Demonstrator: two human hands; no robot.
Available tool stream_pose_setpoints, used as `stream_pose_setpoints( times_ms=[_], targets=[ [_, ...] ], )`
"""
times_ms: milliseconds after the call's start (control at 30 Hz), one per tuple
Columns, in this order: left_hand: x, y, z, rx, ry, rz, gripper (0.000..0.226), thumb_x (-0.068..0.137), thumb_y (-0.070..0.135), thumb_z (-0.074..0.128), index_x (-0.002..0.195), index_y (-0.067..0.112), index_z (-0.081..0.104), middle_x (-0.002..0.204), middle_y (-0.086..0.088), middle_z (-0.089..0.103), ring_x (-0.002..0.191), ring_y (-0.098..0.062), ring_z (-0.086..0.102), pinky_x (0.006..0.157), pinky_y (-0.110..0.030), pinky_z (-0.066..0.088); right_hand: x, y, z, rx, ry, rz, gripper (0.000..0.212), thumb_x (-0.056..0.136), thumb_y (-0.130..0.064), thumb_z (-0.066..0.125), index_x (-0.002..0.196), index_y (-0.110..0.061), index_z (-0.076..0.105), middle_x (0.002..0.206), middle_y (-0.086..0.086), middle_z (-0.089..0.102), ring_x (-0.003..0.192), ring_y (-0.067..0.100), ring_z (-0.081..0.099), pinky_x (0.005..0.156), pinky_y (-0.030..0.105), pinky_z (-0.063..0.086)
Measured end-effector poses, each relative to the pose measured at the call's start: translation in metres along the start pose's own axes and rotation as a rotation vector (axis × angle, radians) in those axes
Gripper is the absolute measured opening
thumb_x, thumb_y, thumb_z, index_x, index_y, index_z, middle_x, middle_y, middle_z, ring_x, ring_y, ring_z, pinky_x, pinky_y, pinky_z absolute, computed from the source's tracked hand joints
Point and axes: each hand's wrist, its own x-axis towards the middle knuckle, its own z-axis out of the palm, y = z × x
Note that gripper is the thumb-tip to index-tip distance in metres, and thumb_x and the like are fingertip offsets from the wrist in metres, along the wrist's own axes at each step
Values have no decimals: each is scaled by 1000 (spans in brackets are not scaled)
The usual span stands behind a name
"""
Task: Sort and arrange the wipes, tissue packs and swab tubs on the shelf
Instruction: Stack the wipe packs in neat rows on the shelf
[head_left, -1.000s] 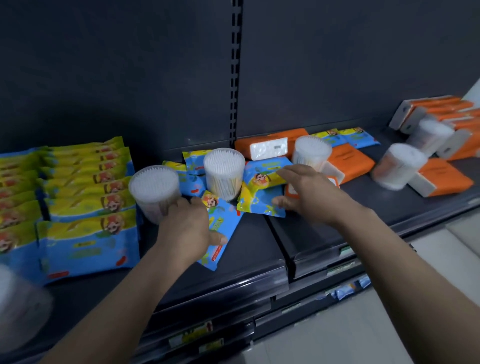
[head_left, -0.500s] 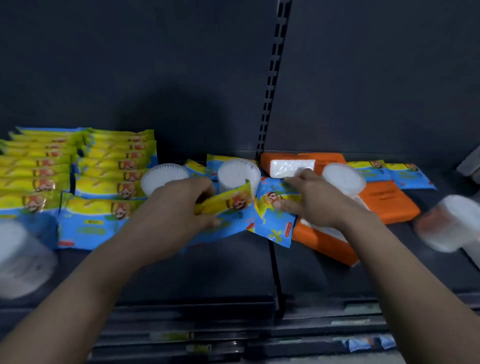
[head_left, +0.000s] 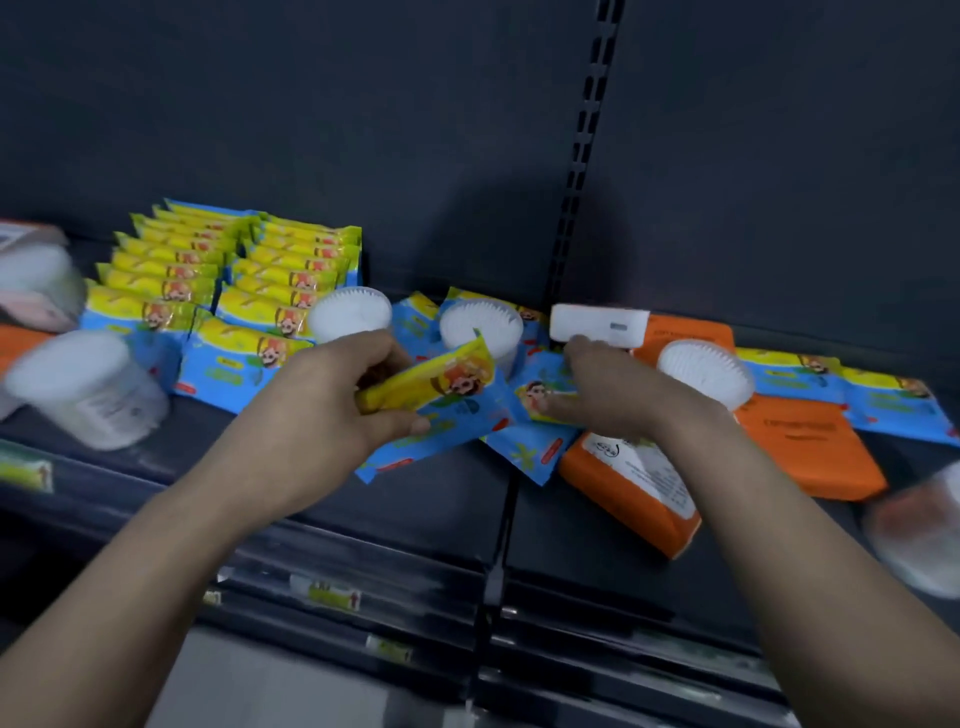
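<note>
My left hand (head_left: 332, 410) grips a wipes pack (head_left: 447, 400) over the shelf (head_left: 415, 512), while my right hand (head_left: 618, 400) rests, fingers straight, on a second pack (head_left: 537, 449).

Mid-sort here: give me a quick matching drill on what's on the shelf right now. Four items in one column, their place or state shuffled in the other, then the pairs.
Items
1. tilted wipes pack
2. wipes rows
3. swab tub beside the right hand
4. front tissue pack

Place or state
A. orange, nearest the front edge of the shelf
B. stacked neatly at the back left
C. in the grip of the left hand
D. rests on an orange pack

Pairs: 1-C, 2-B, 3-D, 4-A
</note>
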Motion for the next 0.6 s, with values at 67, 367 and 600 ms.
stream_pose_setpoints(
  times_ms=[67,367,600],
  targets=[
    [-5,2,-3,0,25,-4,25,68,20,80,73,25,56,66,3,55,56,-6,46,53,-20,36,-3,-2,-2,-22,41,-15,81,78,-60,61,133,-8,34,129,14,40,116,31,45,95,40,42],
    [-7,6,-5,-10,0,94,25,68,19,79,71,26,55,68,6,58,62,1,49,54,-11,35,-51,-14,-13,137,271,-97,28,83,-21,68,107,-14,56,104,5,56,95,24,55,74,31,40],
    [-3,29,9,-170,-63,257,22,69,19,78,76,25,57,73,7,60,69,-3,53,53,-9,38,-129,-3,-22,277,521,33,27,80,-15,71,90,-21,47,77,-5,54,76,18,50,68,31,37]
  ],
)
